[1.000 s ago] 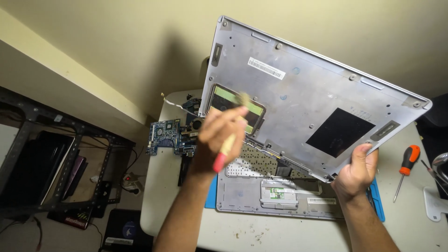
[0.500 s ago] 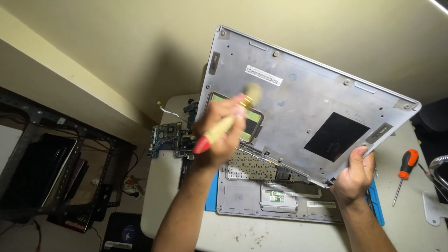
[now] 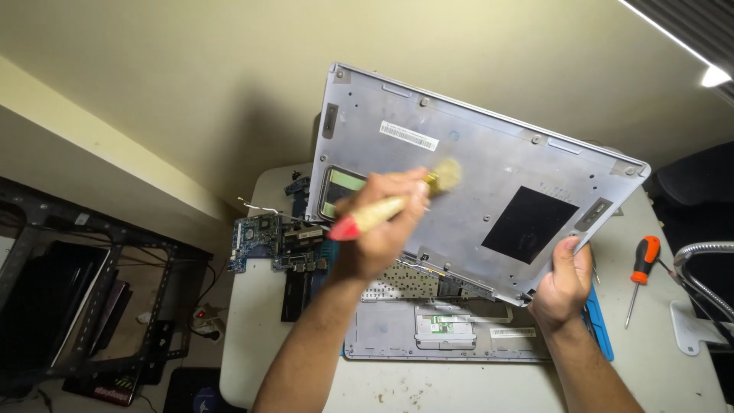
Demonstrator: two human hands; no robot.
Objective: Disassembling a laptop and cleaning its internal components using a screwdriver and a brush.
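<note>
My right hand [image 3: 562, 281] grips the lower right corner of a silver laptop bottom cover [image 3: 474, 183], held up tilted with its inner side toward me. My left hand [image 3: 378, 229] is closed on a small brush [image 3: 390, 205] with a wooden handle and red tip. Its blurred bristles touch the cover's inner face near the middle. A black square patch [image 3: 529, 223] sits on the cover's right part.
A laptop keyboard deck [image 3: 440, 333] lies upside down on a blue mat [image 3: 600, 336] on the white table [image 3: 252, 336]. A blue circuit board [image 3: 267, 241] lies at the left. An orange-handled screwdriver [image 3: 641, 275] rests at the right. A black metal rack [image 3: 84, 298] stands below left.
The brush has swept rightward across the cover, from the rectangular cut-out toward the middle. The cover has shifted slightly left with my right hand still on its corner.
</note>
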